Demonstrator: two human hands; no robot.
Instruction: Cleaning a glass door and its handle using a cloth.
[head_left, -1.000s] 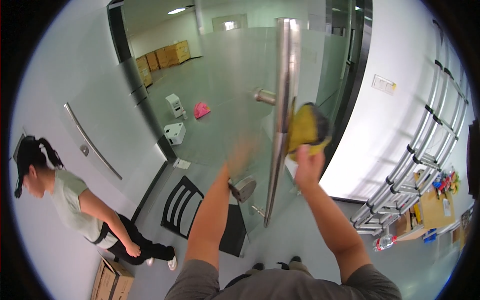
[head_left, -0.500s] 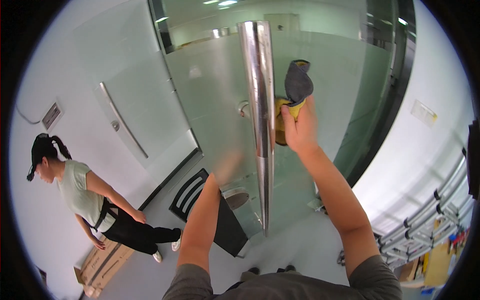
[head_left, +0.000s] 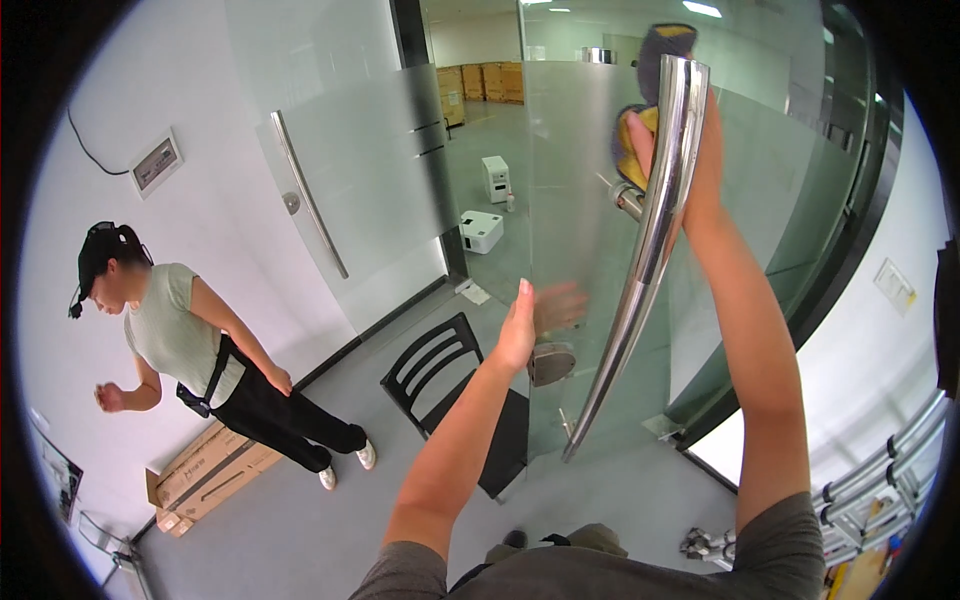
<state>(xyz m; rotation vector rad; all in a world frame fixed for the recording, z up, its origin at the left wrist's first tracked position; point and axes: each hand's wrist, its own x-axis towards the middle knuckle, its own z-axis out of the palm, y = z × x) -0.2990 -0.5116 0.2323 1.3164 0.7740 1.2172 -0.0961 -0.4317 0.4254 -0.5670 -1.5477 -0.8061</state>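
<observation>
The glass door (head_left: pixel 575 180) fills the middle of the view, frosted over most of its height, above a grey floor (head_left: pixel 620 485). On the left, in front of a white wall (head_left: pixel 190 60), stands a co-worker (head_left: pixel 190 310) in a pale top, dark trousers and a black cap, head lowered, one hand raised in front and the other beside the thigh. The handle (head_left: pixel 652 255), a long polished metal bar, runs aslant in the view, its upper end leaning right. A black chair (head_left: pixel 505 430) stands left of the handle's lower end, partly behind the left forearm. A long brown carton (head_left: pixel 215 470) lies by the co-worker's feet, against the wall. Through the gap left of the door, two white boxes (head_left: pixel 482 232) sit on the floor beyond.

The grey and yellow cloth (head_left: pixel 650 75) is at the handle's upper part, some of it hidden behind the bar. The right hand (head_left: pixel 706 160) reaches behind the bar, fingers bent and gripping the cloth. The left hand (head_left: pixel 515 340) is raised at the door's edge, seen side-on; whether its fingers grasp that edge is unclear. Just beside it is a round metal fitting (head_left: pixel 552 365) on the glass.
</observation>
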